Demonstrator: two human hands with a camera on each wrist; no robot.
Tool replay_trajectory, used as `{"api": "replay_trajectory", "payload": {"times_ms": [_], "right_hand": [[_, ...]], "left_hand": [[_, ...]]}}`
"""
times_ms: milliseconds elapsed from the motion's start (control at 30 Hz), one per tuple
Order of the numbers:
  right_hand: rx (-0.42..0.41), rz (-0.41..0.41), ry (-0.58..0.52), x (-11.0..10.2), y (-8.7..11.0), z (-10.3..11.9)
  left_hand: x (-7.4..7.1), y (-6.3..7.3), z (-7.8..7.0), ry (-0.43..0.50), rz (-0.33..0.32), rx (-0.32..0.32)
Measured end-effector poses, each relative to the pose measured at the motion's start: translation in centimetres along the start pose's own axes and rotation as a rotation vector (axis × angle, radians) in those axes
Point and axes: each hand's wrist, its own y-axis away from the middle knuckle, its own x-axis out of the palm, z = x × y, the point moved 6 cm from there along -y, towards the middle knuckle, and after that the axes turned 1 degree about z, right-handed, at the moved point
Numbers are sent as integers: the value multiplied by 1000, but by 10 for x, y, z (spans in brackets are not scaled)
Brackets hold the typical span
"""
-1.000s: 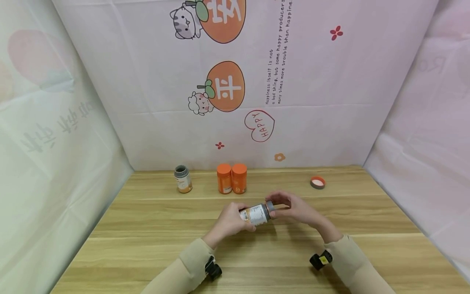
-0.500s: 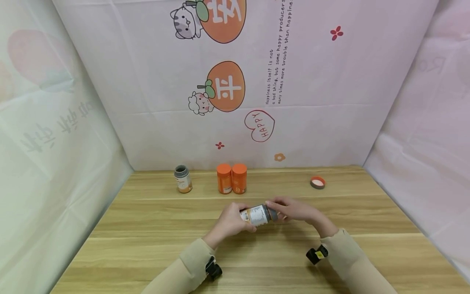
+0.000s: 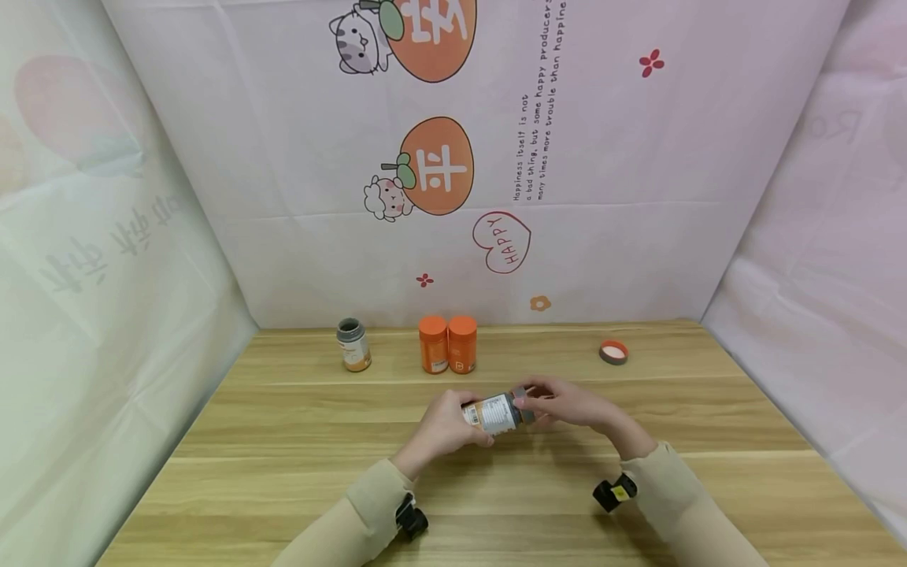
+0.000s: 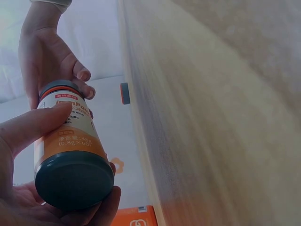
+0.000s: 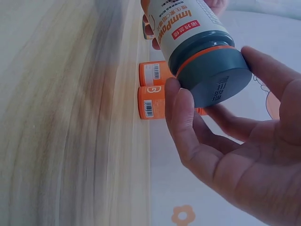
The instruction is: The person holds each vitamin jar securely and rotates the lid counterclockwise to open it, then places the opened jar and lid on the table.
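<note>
My left hand [image 3: 446, 425] grips a white and orange supplement bottle [image 3: 497, 415] by its body, holding it tilted above the table. At the bottle's far end, my right hand [image 3: 572, 405] has thumb and fingers around the dark grey screw cap [image 5: 216, 75]. An orange ring shows between cap and neck in the right wrist view. The left wrist view shows the bottle's dark base [image 4: 74, 180] towards the camera, with the left thumb across the label.
Against the back of the wooden table [image 3: 319, 472] stand an uncapped grey-necked bottle [image 3: 353, 346] and two orange jars [image 3: 433, 346] side by side. A loose grey cap with an orange inside [image 3: 612, 352] lies at the back right. Printed cloth [image 3: 588, 236] encloses the table.
My right hand has come back round the cap and shifted its fingers on it, turning slightly. The left hand and the bottle stay almost in place.
</note>
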Motion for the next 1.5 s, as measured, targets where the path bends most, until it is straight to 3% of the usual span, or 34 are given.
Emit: {"api": "replay_trajectory", "payload": {"times_ms": [567,1133,1500], "right_hand": [[-217,-9,47,-3,1,8],[-192,-76,-5,-8,3,0],[-156,-102,-41,-9,4,-2]], "left_hand": [[0,0,0,9,0,6],[-1,0,2,31,-17,4],[-4,-3,0,46,-41,38]]}}
